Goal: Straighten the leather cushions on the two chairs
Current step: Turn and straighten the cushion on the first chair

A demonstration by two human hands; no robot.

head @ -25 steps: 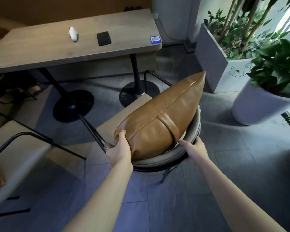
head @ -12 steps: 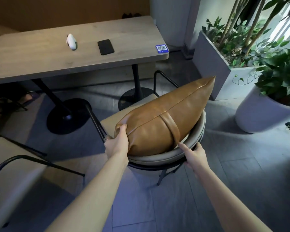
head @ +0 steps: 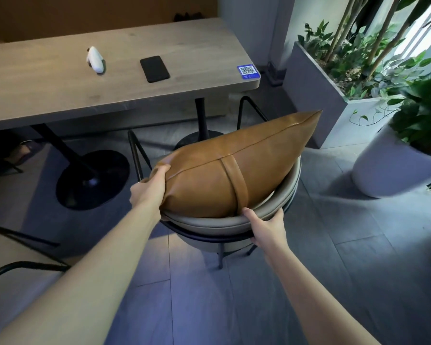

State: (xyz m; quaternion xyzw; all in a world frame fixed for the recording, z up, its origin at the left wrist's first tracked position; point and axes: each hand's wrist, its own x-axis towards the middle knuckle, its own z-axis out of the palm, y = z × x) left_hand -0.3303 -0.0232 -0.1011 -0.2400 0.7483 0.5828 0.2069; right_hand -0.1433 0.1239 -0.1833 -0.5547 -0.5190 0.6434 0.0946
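Cushion: a tan-brown leather cushion point(head: 234, 170) with a stitched seam along its length and a leather strap band across its middle stands on edge on the chair, leaning against the backrest, its far corner pointing up and to the right.
Chair: a round grey padded chair with a curved backrest and thin black metal legs point(head: 224, 222) stands on the grey tiled floor point(head: 358, 270), near the table.
Left hand: the left hand point(head: 148, 191) grips the cushion's near left corner, thumb on top of the leather, fingers wrapped round the end.
Right hand: the right hand point(head: 265, 226) clasps the padded rim of the backrest just beside the lower end of the strap, fingers curled under the rim.
Second chair: only a black metal arm and a pale seat point(head: 15, 277) show at the lower left edge.
Table: a long light wooden table on black pedestal bases point(head: 47, 88) carries a white handheld device point(head: 95, 60), a black phone lying flat point(head: 154, 68), and a blue QR-code sticker point(head: 248, 71) at its near right corner.
Plants: a grey rectangular planter point(head: 316, 95) and a round white pot point(head: 388, 168) with green leaves stand to the right, well apart from the chair.
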